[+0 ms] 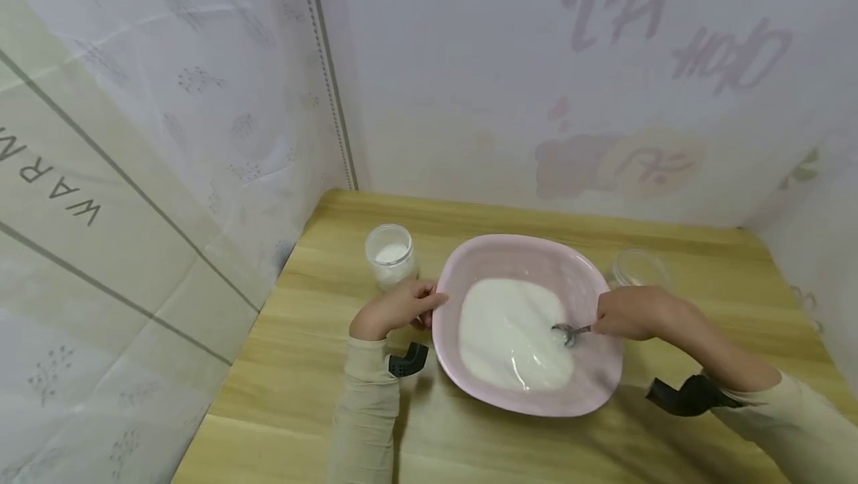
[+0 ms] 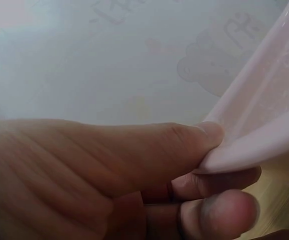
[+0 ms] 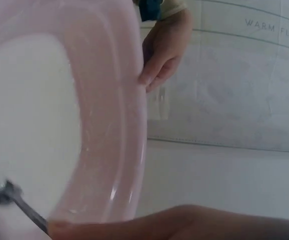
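A pink basin (image 1: 536, 255) holds a pool of white liquid (image 1: 506, 328). My left hand (image 1: 395, 305) pinches its left rim, thumb (image 2: 184, 142) on top and fingers beneath, as the left wrist view shows. On the far side, my right hand (image 1: 633, 313) grips the handle of a metal spoon (image 1: 568, 333). The spoon's head sits at the liquid's right edge; in the right wrist view the spoon (image 3: 2, 194) is partly cut off by the frame. Most of my right hand's fingers are hidden.
A clear jar (image 1: 391, 255) with white contents stands behind my left hand. Behind my right hand is a clear round container or lid (image 1: 641, 268), partly covered. The wooden table (image 1: 281, 409) is bordered by printed cloth walls (image 1: 469, 97) at the back and sides.
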Tool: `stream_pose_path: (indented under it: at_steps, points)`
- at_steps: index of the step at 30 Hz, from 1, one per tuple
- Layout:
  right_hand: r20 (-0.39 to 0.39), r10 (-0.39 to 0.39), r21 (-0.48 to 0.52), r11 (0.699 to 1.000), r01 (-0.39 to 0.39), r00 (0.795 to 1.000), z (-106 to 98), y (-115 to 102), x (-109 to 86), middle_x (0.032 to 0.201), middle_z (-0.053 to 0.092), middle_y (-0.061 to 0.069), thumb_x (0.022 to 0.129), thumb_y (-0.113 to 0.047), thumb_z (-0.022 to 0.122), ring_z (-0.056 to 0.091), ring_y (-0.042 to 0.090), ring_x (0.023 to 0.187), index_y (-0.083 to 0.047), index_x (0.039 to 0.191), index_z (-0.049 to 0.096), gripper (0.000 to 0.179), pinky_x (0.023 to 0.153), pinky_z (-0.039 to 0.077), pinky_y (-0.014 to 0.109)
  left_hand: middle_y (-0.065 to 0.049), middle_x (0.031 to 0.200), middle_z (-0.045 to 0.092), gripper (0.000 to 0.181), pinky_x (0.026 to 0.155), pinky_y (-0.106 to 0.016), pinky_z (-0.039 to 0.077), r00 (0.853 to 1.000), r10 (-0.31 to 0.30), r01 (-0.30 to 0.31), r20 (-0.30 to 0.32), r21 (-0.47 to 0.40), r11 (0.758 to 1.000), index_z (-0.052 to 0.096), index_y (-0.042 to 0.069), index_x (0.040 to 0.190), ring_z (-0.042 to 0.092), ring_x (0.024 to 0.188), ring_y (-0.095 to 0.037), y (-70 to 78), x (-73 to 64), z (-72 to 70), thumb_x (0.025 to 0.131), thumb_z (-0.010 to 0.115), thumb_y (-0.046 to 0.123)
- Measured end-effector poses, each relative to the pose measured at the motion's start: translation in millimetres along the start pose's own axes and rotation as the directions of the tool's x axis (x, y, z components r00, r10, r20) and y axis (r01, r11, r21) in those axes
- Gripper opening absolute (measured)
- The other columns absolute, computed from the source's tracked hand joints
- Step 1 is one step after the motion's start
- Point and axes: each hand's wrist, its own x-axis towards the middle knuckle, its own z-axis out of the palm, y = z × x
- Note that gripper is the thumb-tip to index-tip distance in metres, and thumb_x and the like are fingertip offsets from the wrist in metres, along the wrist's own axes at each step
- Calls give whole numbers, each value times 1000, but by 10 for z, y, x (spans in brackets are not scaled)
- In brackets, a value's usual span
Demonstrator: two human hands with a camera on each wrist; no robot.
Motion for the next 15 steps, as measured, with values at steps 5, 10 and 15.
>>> stream_pose_path:
  at_steps: [5, 10, 15]
  points:
    - [65, -85, 98, 992, 79, 994, 103, -168, 55, 63, 45, -8, 99, -32, 62, 36, 8, 57, -15, 66, 60, 37, 56, 31, 24, -5, 73, 60, 31, 74, -36, 62, 1000, -15, 15, 5, -5, 1000, 60, 7, 87, 62, 72, -16, -8, 24, -13, 108, 57, 28]
    - [24, -130, 58, 990, 129, 991, 204, -366, 298, 82, 64, -8, 102, -40, 63, 50, 7, 68, -13, 86, 74, 33, 63, 42, 26, -10, 74, 60, 31, 73, -34, 62, 1000, -11, 11, 5, -8, 1000, 60, 6, 87, 61, 72, -15, -2, 42, -35, 108, 57, 28]
    - [-58, -79, 4, 997, 80, 995, 240, -543, 601, 107, 75, -1, 104, -45, 58, 66, 12, 89, -16, 110, 77, 35, 76, 54, 36, -4, 74, 60, 31, 74, -34, 62, 1000, -14, 14, 9, -2, 1000, 61, 6, 88, 61, 73, -14, 19, 32, -41, 108, 57, 30]
